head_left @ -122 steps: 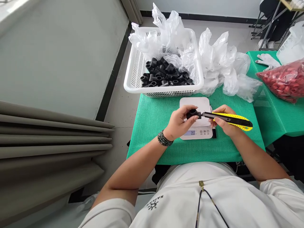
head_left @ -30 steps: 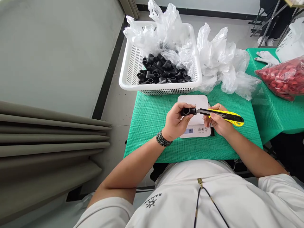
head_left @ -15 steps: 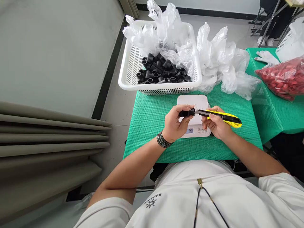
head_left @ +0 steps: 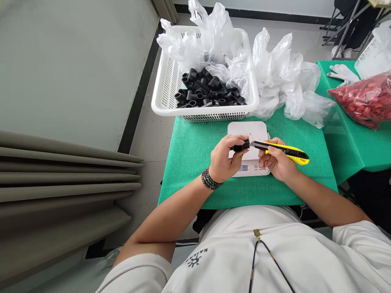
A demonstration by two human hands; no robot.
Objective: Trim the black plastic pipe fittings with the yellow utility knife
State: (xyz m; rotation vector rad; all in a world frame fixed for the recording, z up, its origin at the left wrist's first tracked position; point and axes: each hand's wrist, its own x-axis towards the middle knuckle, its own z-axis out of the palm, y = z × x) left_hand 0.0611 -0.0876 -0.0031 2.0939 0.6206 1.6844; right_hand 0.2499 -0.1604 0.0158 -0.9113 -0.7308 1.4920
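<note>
Across your white shirt (head_left: 244, 260), nearest the camera, runs a dark sun-like logo (head_left: 194, 259); the letters by it seem to start KAILA, and the rest is hard to read.

Beyond it, over the scale (head_left: 246, 128), your left hand (head_left: 224, 160) pinches a black pipe fitting (head_left: 239, 148) between thumb and fingers, one end facing right. Your right hand (head_left: 282, 165) has its fingers closed around a yellow and black utility knife (head_left: 288, 151), its blade (head_left: 252, 143) pointing left at that end. Whether the edge touches the rim is too small to tell.

For clean trimming, I'd hold the fitting firmly and well back from the end, since a round part can roll under the edge. Use light, short strokes at a shallow angle, so the blade skims the rim instead of digging into the wall. Your left fingertips look close to the edge's path; tuck them back, and turn the fitting rather than twisting the knife.

The scale's display (head_left: 244, 168) appears to read 0.0; the marks on the buttons beside it are too small to read surely. I can make out no brand on the knife.

Past the scale, a white basket (head_left: 207, 112) holds more black fittings (head_left: 214, 83) and crumpled clear bags (head_left: 214, 36). Off to the right on the green cloth (head_left: 189, 162) lie more plastic bags (head_left: 275, 69), a bag of red parts (head_left: 363, 99) and a pale glove (head_left: 343, 74).
</note>
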